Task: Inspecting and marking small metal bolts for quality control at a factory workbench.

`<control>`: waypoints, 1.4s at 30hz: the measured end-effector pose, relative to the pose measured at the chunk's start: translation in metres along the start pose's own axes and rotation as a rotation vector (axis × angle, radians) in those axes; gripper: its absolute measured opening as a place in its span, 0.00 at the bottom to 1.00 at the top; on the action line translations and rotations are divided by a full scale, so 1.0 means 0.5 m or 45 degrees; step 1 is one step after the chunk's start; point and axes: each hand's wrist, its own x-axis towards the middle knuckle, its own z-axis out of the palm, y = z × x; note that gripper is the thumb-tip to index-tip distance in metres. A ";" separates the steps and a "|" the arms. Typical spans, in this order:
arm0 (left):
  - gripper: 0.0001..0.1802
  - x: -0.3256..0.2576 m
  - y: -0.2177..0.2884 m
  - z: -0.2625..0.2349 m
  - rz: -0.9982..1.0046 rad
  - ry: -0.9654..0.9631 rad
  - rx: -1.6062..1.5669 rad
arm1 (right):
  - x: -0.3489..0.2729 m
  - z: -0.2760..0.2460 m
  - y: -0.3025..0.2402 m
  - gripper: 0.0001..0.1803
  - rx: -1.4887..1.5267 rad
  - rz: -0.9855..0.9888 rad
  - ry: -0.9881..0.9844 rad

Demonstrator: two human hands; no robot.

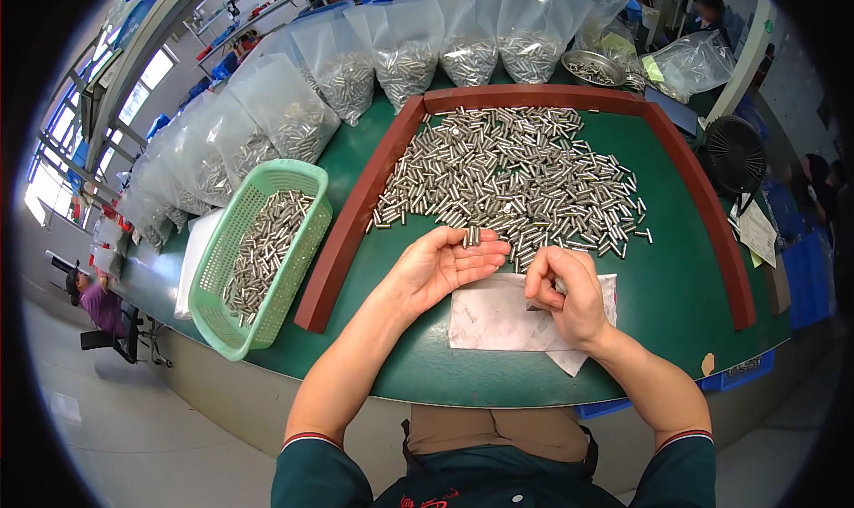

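Short shiny metal pins [525, 165] lie in a wide loose pile on the green tabletop. My left hand [436, 268] is palm up at the pile's near edge. A few metal pins [471, 237] rest upright on its fingers by the thumb. Close to its right, my right hand [571, 296] is closed, knuckles up, with the fingers curled in. A greyish glint shows inside that fist, too small to identify. Under the right hand lies a stained white cloth [489, 317]. The fingertips of the left hand reach toward the cloth's upper edge.
A dark red wooden frame [356, 228] borders the pile on three sides. Left of it stands a green plastic basket [307, 181] part-filled with pins. Clear bags [391, 50] of pins line the back and left. A metal bowl [593, 68] and black fan [735, 155] stand right.
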 end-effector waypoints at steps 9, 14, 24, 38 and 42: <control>0.27 -0.014 0.022 -0.005 0.086 -0.005 -0.206 | 0.002 0.011 -0.004 0.20 0.063 0.063 0.033; 0.26 -0.054 0.101 -0.008 0.784 -0.111 -0.467 | -0.012 0.004 -0.003 0.22 0.078 0.029 0.056; 0.23 -0.035 0.077 -0.047 0.917 0.324 0.130 | 0.000 0.002 0.006 0.23 0.189 0.017 0.086; 0.05 0.015 0.023 -0.038 1.435 0.773 2.261 | 0.001 -0.003 -0.004 0.22 0.136 0.068 0.028; 0.04 0.017 0.012 -0.033 1.316 0.752 2.338 | 0.000 -0.002 -0.004 0.22 0.116 0.069 0.013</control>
